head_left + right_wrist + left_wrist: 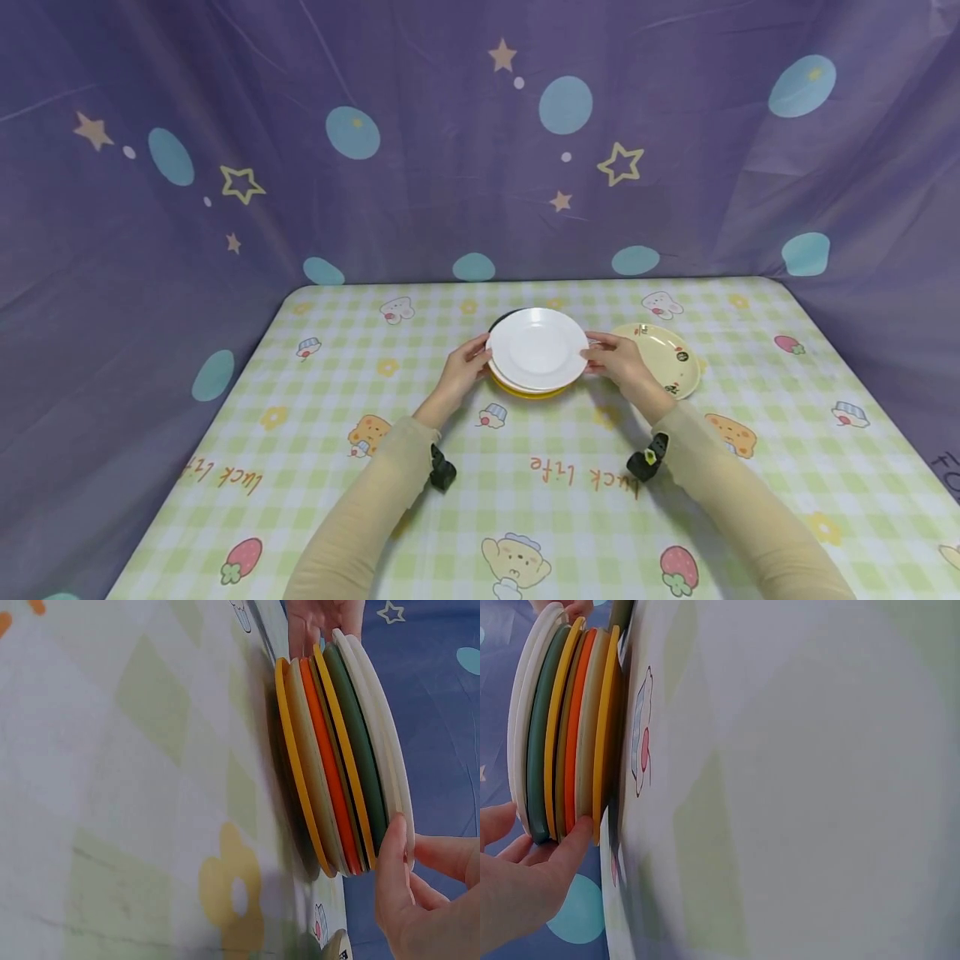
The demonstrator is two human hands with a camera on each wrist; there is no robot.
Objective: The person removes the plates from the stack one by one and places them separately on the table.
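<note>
A stack of plates [537, 354] stands at the table's middle, topped by a white plate [537, 343]. Edge-on, the stack [562, 735] shows white, green, yellow, orange and cream rims. My left hand [480, 354] grips its left rim: the fingers [574, 844] lie along the plates' edges and the thumb reaches over the white top. On the opposite rim my right hand [596, 354] holds the stack [337, 750], with one digit [394, 859] pressed on the edges and the others above the top plate. The stack rests on the cloth.
A cream plate with small prints [663, 358] lies just right of the stack, behind my right hand. A dark rim [501, 319] peeks out behind the stack. The checked tablecloth [525, 475] covers the table; purple curtain closes in the back and sides.
</note>
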